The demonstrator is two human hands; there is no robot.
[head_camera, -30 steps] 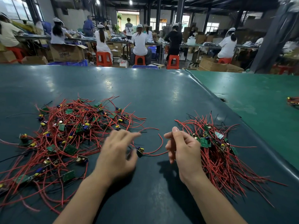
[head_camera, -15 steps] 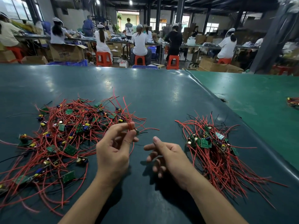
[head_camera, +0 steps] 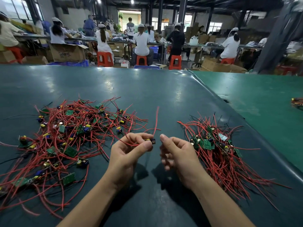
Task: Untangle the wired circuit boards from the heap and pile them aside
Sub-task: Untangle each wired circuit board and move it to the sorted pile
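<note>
Between the tangled heap (head_camera: 65,138) and the sorted pile (head_camera: 218,154) on the worktop (head_camera: 155,92), left hand (head_camera: 126,154) fingers pinch a wired circuit board (head_camera: 151,141); right hand (head_camera: 177,154) loosely curled, holding nothing
</note>
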